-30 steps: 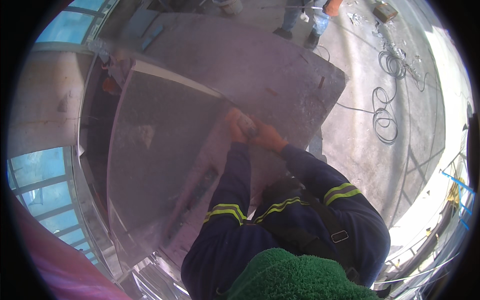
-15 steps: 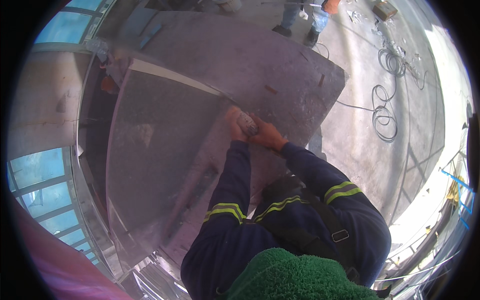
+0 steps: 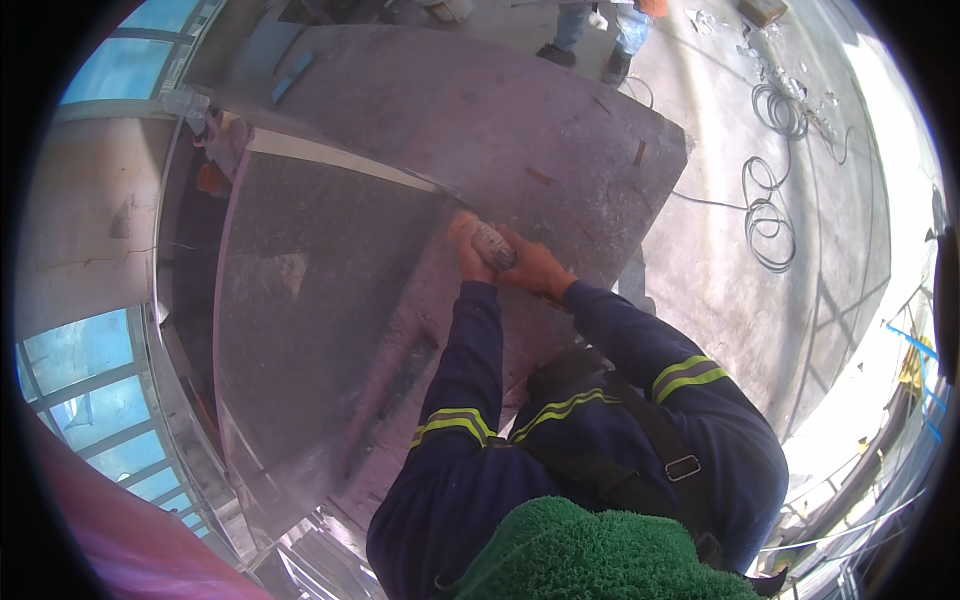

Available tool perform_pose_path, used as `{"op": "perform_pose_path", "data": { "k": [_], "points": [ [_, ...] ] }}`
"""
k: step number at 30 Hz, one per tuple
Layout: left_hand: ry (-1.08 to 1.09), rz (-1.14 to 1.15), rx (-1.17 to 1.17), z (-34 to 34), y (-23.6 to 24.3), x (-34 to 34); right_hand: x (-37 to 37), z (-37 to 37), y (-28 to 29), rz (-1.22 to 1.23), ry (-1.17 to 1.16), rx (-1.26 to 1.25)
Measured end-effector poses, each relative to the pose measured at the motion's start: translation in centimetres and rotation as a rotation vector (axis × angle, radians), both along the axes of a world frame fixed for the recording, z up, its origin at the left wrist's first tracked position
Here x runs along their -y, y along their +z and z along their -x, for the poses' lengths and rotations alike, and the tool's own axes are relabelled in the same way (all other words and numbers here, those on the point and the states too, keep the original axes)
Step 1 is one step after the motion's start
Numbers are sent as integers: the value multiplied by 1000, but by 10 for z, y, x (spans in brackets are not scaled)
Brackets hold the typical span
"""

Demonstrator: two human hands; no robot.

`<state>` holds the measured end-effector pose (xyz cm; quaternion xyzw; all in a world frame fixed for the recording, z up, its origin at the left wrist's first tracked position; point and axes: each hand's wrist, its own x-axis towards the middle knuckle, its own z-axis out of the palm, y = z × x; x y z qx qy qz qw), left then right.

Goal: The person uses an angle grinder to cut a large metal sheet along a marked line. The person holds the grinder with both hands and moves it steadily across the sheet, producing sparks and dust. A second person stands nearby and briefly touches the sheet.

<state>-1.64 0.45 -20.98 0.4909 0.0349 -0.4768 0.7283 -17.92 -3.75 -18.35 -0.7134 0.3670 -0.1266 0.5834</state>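
Observation:
Both of my hands are closed around a dust-coated power tool (image 3: 491, 246), which looks like an angle grinder. My left hand (image 3: 466, 240) wraps its far left side. My right hand (image 3: 535, 267) grips it from the right, nearer to me. The tool's working end is hidden by my hands. It is at the corner of a large dark panel (image 3: 320, 240), where a pale strip (image 3: 345, 158) along the panel's far edge narrows to a point. Beneath lies a broad dusty purplish-grey board (image 3: 430, 100). Fine dust hazes the air around the panel.
Another person's legs (image 3: 590, 35) stand beyond the board. Coiled cable (image 3: 768, 225) lies on the concrete floor (image 3: 710, 270) to the right, with a cardboard box (image 3: 762, 12) farther off. An orange object (image 3: 210, 180) sits past the panel's left edge. Blue-paned windows (image 3: 88, 355) line the left.
My hands keep their grip and barely move. The haze over the panel looks thinner, and the scene has shifted slightly in view.

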Motion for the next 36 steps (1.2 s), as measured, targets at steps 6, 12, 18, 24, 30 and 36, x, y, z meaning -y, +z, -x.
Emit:
{"op": "perform_pose_path", "data": {
  "k": [6,12,18,24,30,36],
  "points": [
    [-11,48,94,-2,0,0,-1,-2,-5,-31,5,-6],
    [-46,53,65,-5,-4,-4,-2,0,2,-16,-1,-18],
    [17,13,17,5,6,-2,-1,2,7,-30,17,-13],
    [-20,22,21,1,8,1,2,1,9,-23,5,-3],
    [-57,32,107,4,16,-3,-2,2,5,-18,-7,-1],
    [-15,45,104,-2,1,-1,-7,1,-2,-11,-22,32]
  ]
}}
